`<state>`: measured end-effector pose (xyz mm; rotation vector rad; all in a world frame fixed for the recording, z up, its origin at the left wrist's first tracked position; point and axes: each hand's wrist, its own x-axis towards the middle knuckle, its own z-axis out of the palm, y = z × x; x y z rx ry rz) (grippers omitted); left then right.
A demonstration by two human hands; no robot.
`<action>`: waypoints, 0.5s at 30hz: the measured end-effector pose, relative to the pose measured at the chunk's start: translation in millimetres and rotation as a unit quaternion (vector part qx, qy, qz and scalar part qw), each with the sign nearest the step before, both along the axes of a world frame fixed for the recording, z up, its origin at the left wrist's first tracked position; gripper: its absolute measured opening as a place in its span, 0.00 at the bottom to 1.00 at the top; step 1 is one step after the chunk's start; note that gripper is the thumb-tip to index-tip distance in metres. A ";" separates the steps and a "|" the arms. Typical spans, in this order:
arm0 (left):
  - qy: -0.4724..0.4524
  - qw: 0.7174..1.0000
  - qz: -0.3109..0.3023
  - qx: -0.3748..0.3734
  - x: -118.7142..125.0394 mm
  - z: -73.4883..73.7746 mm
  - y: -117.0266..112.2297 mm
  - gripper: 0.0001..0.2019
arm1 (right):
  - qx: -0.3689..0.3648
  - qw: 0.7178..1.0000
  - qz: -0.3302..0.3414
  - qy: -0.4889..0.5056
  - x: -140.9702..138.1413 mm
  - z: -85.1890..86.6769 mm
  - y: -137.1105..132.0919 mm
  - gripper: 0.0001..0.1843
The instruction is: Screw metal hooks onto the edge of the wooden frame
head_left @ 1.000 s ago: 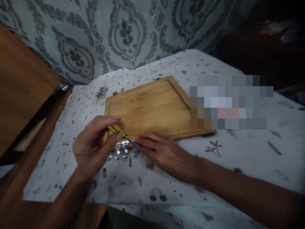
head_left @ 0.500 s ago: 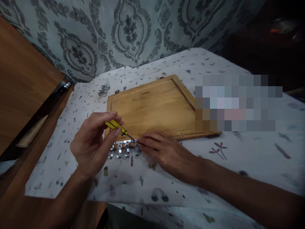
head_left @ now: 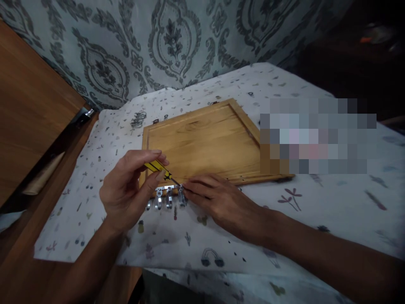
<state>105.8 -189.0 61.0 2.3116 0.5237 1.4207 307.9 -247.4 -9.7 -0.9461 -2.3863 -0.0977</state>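
Note:
My left hand [head_left: 128,190] is closed around the yellow and black handle of a screwdriver [head_left: 160,169]. The screwdriver slants down to the right, its tip at the top of the rightmost hook on a shiny metal hook rail [head_left: 169,197]. That rail lies along the near edge of a framed wooden board [head_left: 196,143], its several hooks pointing towards me. My right hand [head_left: 218,200] rests at the rail's right end, fingers together and fingertips pressed against the last hook and the board's edge. A screw under the tip is too small to make out.
A white patterned cloth [head_left: 253,253] covers the table under the board. A blurred-out patch [head_left: 316,137] hides what lies to the right. A patterned curtain [head_left: 174,42] hangs behind, and a wooden panel [head_left: 34,109] stands at the left.
My left hand and the screwdriver have shifted slightly to the right. My right hand, the rail and the board have stayed in place.

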 end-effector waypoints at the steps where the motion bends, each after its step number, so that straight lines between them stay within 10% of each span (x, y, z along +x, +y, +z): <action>1: 0.002 1.000 -0.004 0.000 -0.7 -0.4 0.7 0.23 | 0.000 1.000 0.000 -0.001 0.0 -0.2 0.0 0.12; 8: 0.003 0.992 0.097 0.079 -1.3 0.0 3.0 0.21 | 0.012 1.000 0.005 0.007 0.9 -1.0 0.4 0.12; 15: -0.006 0.999 0.034 0.004 -0.8 0.3 -0.6 0.24 | -0.004 1.000 0.007 0.007 0.3 0.3 0.3 0.13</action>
